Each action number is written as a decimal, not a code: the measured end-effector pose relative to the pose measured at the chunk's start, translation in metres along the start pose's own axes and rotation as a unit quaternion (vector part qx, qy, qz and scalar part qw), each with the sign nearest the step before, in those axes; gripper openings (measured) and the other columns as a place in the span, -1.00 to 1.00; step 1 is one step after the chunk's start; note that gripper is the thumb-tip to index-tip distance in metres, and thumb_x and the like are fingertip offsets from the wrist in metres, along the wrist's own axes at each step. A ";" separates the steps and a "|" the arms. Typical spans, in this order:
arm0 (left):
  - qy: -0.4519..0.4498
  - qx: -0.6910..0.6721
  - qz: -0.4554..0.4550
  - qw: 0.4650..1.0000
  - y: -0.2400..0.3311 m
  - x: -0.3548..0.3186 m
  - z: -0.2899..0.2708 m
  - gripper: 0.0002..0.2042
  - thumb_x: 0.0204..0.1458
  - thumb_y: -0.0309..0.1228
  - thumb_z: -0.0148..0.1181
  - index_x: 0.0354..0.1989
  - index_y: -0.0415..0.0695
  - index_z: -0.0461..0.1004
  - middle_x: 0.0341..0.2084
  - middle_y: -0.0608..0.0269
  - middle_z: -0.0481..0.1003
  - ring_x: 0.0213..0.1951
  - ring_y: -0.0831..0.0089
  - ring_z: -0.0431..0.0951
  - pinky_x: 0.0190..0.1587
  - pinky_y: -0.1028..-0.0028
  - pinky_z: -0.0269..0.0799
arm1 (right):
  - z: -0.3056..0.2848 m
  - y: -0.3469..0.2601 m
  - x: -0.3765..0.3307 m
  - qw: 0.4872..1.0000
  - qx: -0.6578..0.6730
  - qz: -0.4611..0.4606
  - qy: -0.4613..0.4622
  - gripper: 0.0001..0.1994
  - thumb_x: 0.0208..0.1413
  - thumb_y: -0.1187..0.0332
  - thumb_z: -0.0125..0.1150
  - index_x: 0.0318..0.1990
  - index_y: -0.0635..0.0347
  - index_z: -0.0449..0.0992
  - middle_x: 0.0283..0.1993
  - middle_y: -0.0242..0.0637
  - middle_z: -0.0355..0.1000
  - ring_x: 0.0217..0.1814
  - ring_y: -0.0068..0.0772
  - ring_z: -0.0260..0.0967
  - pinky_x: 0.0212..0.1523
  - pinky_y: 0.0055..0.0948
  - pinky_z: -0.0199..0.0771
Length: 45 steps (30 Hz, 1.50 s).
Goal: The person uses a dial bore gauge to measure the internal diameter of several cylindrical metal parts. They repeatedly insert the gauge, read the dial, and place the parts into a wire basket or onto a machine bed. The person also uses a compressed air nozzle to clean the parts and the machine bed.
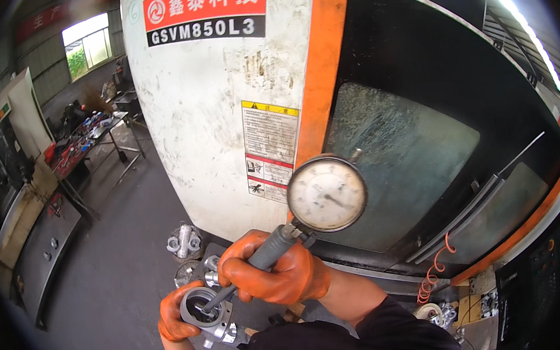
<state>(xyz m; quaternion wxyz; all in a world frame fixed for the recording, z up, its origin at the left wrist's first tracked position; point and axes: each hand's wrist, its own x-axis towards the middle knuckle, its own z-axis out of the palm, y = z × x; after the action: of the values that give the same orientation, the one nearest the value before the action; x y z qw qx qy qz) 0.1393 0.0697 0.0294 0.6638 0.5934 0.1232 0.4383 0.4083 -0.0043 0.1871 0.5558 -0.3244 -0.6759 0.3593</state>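
Observation:
Both hands wear orange gloves. My right hand point(281, 270) is wrapped round the grey grip of a dial bore gauge point(327, 194), whose round white dial faces me at the upper end. The gauge slants down to the left, and its measuring tip is inside the open bore of a silver metal housing point(217, 310). My left hand point(176, 315) clasps that housing from its left side, thumb at the front near the rim. How deep the tip sits in the bore is hard to see.
A large white, orange and black machine point(222, 114) with a windowed door point(404, 165) stands in front. Metal parts point(184, 240) are stacked low beside its base. A coiled orange air hose point(432, 275) hangs at right. Far left is a cluttered workbench point(87, 147).

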 end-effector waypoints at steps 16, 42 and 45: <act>-0.033 0.047 0.010 0.998 0.007 0.004 -0.001 0.00 -0.41 -0.09 0.70 0.17 -0.53 0.35 -0.09 -0.04 0.59 -0.07 0.28 0.61 0.05 0.31 0.48 | 0.001 0.003 0.000 0.998 0.013 -0.059 0.005 -0.80 -0.01 0.65 0.19 -0.18 0.31 0.51 -0.35 -0.31 0.44 -0.39 -0.54 0.43 -0.38 -0.55 0.44; -0.021 0.019 0.005 1.000 0.000 0.001 -0.004 0.00 -0.38 -0.02 0.68 0.16 -0.54 0.36 -0.10 -0.04 0.59 -0.09 0.29 0.61 0.02 0.31 0.49 | -0.001 0.007 -0.002 0.998 0.054 -0.028 -0.017 -0.88 0.27 0.50 0.13 -0.12 0.37 0.51 -0.19 -0.13 0.55 -0.39 -0.59 0.51 -0.43 -0.55 0.54; -0.032 0.025 0.010 0.999 -0.001 0.000 -0.007 0.00 -0.39 -0.04 0.69 0.16 -0.54 0.36 -0.09 -0.05 0.59 -0.07 0.28 0.61 0.04 0.31 0.48 | -0.001 0.004 -0.002 0.998 0.045 -0.037 -0.026 -0.88 0.26 0.50 0.13 -0.13 0.37 0.51 -0.19 -0.13 0.55 -0.39 -0.59 0.51 -0.44 -0.56 0.53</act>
<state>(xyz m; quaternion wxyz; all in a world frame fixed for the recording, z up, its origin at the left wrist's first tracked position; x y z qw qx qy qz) 0.1348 0.0741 0.0271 0.6479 0.6249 0.1068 0.4223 0.4102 -0.0036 0.1829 0.5650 -0.2642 -0.6850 0.3764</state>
